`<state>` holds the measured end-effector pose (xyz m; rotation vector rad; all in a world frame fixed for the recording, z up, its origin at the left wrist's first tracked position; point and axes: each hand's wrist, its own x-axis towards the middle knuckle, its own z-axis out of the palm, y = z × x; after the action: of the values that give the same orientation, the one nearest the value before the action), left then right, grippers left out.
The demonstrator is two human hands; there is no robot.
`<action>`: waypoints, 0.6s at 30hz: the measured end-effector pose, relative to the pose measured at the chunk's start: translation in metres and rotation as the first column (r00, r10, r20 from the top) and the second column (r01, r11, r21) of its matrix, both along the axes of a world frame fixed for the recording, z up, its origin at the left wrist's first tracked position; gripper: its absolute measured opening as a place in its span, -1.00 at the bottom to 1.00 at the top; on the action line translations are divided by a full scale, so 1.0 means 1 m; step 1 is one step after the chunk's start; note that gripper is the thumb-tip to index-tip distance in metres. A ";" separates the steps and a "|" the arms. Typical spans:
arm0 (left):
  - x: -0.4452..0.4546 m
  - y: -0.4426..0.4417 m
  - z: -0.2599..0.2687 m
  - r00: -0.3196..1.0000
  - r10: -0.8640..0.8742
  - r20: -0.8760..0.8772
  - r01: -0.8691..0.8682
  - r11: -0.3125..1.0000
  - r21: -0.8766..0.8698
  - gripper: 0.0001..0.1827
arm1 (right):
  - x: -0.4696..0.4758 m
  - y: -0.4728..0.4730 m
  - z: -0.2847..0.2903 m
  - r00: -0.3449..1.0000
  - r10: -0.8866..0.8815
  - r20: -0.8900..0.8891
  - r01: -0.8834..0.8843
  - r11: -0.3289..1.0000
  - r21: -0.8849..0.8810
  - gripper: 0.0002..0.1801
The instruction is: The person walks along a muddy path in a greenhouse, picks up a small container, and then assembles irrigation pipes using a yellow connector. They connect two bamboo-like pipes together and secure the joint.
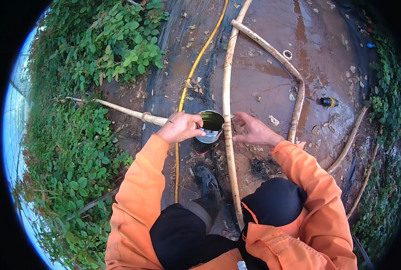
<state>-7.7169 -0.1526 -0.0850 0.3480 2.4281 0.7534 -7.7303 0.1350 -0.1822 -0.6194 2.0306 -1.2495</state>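
My left hand (185, 127) is at the left rim of an open metal can (212, 135), thumb and fingers closed on its edge. A small dark piece shows between the fingertips; what it is cannot be told. The can's inside looks dark green and its wall is silvery. Behind my left wrist runs a pale hose (154, 119), its near end hidden by the hand. My right hand (256, 130) is open and holds nothing, its fingers spread just right of a long pale hose (226, 84). Under the can, a black boot (207, 179) stands on the ground.
A yellow hose (200, 55) runs along dark plastic sheeting. A bent pale hose (300, 91) lies on wet, muddy ground to the right. Near it lie a pale ring (287, 55) and a black fitting with a yellow band (328, 102). Leafy plants (85, 162) line both sides.
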 end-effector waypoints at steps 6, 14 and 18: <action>0.013 -0.011 0.016 0.997 0.040 -0.067 -0.037 0.998 0.045 -0.67 | 0.006 -0.060 0.002 0.999 0.026 0.021 -0.021 0.973 -0.229 0.22; 0.006 -0.021 0.003 0.990 0.132 -0.055 -0.118 0.969 0.215 -0.61 | -0.008 -0.062 0.016 0.998 -0.057 -0.015 0.052 0.967 -0.248 0.05; -0.002 -0.011 0.003 0.986 0.168 -0.024 -0.156 0.953 0.261 -0.11 | -0.033 -0.034 0.024 0.980 -0.139 -0.139 0.113 0.976 -0.185 -0.01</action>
<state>-7.7189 -0.1640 -0.0815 0.2694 2.4251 1.1519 -7.7631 0.1008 -0.1582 -0.6951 2.1259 -1.5105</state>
